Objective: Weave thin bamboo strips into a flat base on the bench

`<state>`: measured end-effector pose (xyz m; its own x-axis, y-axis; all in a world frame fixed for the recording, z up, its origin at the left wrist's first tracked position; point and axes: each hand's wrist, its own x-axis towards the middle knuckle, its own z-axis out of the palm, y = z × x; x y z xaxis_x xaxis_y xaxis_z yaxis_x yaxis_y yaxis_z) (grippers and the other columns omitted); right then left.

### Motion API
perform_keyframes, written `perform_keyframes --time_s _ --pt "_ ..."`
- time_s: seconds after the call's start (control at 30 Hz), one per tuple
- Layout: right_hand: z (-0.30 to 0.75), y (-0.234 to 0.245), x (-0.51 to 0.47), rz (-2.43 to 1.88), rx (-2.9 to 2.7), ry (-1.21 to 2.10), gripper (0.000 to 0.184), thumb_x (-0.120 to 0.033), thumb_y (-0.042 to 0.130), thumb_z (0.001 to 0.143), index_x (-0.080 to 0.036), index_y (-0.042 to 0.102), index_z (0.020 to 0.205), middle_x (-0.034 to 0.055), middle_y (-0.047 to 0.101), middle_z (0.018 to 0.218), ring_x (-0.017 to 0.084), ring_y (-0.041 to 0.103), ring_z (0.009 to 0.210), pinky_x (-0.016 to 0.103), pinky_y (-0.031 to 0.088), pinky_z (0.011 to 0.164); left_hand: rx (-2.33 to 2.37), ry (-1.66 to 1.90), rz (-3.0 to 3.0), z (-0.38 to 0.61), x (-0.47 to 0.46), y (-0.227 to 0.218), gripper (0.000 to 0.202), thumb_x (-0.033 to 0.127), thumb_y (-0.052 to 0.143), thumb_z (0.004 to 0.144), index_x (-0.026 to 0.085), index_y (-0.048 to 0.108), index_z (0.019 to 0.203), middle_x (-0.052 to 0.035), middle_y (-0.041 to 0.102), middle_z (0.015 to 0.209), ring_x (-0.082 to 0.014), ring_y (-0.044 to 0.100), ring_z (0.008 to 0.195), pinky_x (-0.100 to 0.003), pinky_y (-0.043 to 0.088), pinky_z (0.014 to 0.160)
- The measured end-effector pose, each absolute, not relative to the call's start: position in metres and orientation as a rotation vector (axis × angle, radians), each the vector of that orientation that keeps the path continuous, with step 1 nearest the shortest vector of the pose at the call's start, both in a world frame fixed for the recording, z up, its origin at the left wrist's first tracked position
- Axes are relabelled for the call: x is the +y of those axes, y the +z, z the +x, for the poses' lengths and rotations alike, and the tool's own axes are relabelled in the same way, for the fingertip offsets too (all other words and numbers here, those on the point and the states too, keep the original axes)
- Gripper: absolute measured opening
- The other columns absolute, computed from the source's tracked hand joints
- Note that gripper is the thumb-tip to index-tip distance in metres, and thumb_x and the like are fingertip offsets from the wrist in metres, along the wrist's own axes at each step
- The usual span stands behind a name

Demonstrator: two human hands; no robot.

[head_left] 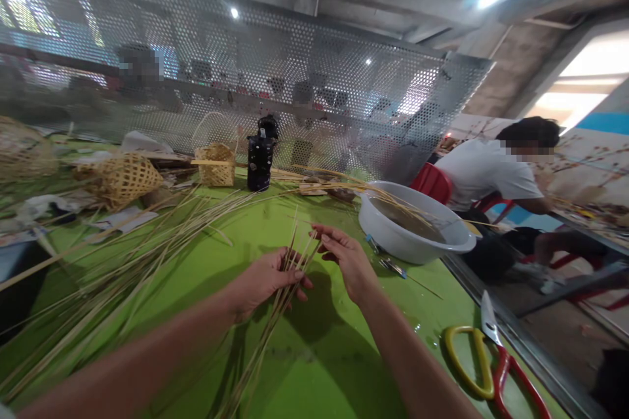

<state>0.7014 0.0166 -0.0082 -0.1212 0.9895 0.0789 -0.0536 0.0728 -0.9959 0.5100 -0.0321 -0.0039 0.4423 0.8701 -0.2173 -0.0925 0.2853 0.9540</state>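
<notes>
A bright green bench [314,353] fills the near and middle ground, its surface smooth and faintly glossy, with a metal edge running along its right side. A small bundle of thin bamboo strips [282,298] is gripped in the left hand [268,278], the fingers curled shut around it near the middle of the bench; the strips fan upward past the fingers and trail down toward the near edge. The right hand [346,258] is held just beside the bundle with its fingers loosely spread, the fingertips pinching the upper ends of one or two strips.

Long loose strips [122,255] are scattered across the left half of the bench. Farther left, small woven baskets [122,178] are seen among paper scraps, and another basket [216,166] stands beside a black device [260,157] at the far side. A white basin [413,225] holding dark water is set on the right, with strips laid across its rim. Scissors with yellow and red handles [486,360] lie at the near right corner.

A perforated metal screen [295,78] is raised along the far edge of the bench, and a concrete ceiling with spot lights is seen above. To the right, a person in a white shirt [484,170] is seated on a red chair [432,181].
</notes>
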Motion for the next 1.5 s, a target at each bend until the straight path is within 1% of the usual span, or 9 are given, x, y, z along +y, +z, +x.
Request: perform_keyframes --time_s 0.13,0.23,0.3,0.47,0.53,0.6,0.83,1.23,1.5 --pt "0.701 -0.007 0.016 -1.042 -1.304 1.290 0.035 -0.042 0.070 0.075 -0.024 0.075 0.105 0.0044 0.070 0.103 0.017 0.057 0.077 0.029 0.040 0.070 0.884 0.773 1.085 0.510 -0.033 -0.004 0.039 0.039 0.074 0.081 0.018 0.053 0.106 -0.0056 0.072 0.091 -0.0143 0.068 0.070 -0.022 0.049 0.055" --pt "0.701 -0.005 0.015 -1.063 -1.246 1.294 0.042 -0.042 0.072 0.073 -0.025 0.072 0.111 0.0049 0.072 0.103 0.017 0.058 0.076 0.029 0.040 0.069 0.883 0.788 1.105 0.510 -0.032 -0.005 0.038 0.038 0.074 0.081 0.018 0.052 0.104 -0.0064 0.072 0.092 -0.0146 0.068 0.070 -0.023 0.050 0.055" --pt "0.701 -0.005 0.016 -1.107 -1.192 1.273 0.044 -0.042 0.073 0.070 -0.024 0.071 0.110 0.0051 0.073 0.099 0.016 0.058 0.073 0.029 0.040 0.067 0.880 0.798 1.116 0.510 -0.031 -0.005 0.037 0.037 0.073 0.081 0.017 0.050 0.102 -0.0074 0.073 0.093 -0.0149 0.068 0.070 -0.023 0.050 0.055" --pt "0.701 -0.009 0.017 -1.190 -1.152 1.332 0.034 -0.047 0.074 0.066 -0.016 0.072 0.080 0.0033 0.068 0.071 0.011 0.047 0.053 0.026 0.033 0.054 0.886 0.795 1.105 0.510 -0.032 -0.003 0.040 0.040 0.075 0.080 0.017 0.051 0.103 -0.0074 0.074 0.093 -0.0156 0.068 0.072 -0.024 0.049 0.057" --pt "0.699 -0.009 0.017 -1.164 -1.172 1.381 0.032 -0.046 0.077 0.063 -0.016 0.069 0.070 0.0026 0.066 0.065 0.010 0.043 0.050 0.025 0.030 0.052 0.884 0.797 1.103 0.510 -0.032 -0.003 0.040 0.041 0.074 0.081 0.017 0.052 0.103 -0.0078 0.074 0.094 -0.0151 0.068 0.072 -0.024 0.048 0.057" --pt "0.697 -0.009 0.016 -1.138 -1.202 1.404 0.031 -0.044 0.079 0.060 -0.016 0.067 0.066 0.0019 0.065 0.061 0.009 0.042 0.049 0.025 0.029 0.051 0.886 0.799 1.100 0.510 -0.032 -0.003 0.039 0.041 0.074 0.081 0.017 0.052 0.102 -0.0077 0.073 0.094 -0.0148 0.068 0.072 -0.024 0.048 0.057" --pt "0.697 -0.004 0.014 -1.106 -1.236 1.399 0.030 -0.043 0.079 0.061 -0.016 0.070 0.071 0.0018 0.065 0.063 0.009 0.041 0.049 0.025 0.028 0.051 0.899 0.774 1.090 0.511 -0.032 -0.001 0.037 0.042 0.072 0.082 0.018 0.052 0.102 -0.0066 0.072 0.094 -0.0156 0.068 0.071 -0.024 0.048 0.056" --pt "0.691 -0.006 0.010 -1.123 -1.272 1.367 0.028 -0.042 0.076 0.064 -0.017 0.065 0.065 0.0002 0.063 0.060 0.010 0.044 0.051 0.026 0.033 0.053 0.895 0.774 1.094 0.510 -0.031 -0.003 0.034 0.037 0.074 0.081 0.018 0.051 0.098 -0.0057 0.070 0.092 -0.0147 0.068 0.070 -0.022 0.049 0.053" --pt "0.688 -0.008 0.007 -1.091 -1.290 1.366 0.023 -0.038 0.076 0.064 -0.017 0.066 0.063 -0.0021 0.058 0.059 0.010 0.040 0.051 0.026 0.030 0.053 0.861 0.769 1.134 0.510 -0.030 -0.008 0.041 0.043 0.076 0.078 0.017 0.053 0.101 -0.0081 0.071 0.097 -0.0159 0.070 0.072 -0.024 0.051 0.057"
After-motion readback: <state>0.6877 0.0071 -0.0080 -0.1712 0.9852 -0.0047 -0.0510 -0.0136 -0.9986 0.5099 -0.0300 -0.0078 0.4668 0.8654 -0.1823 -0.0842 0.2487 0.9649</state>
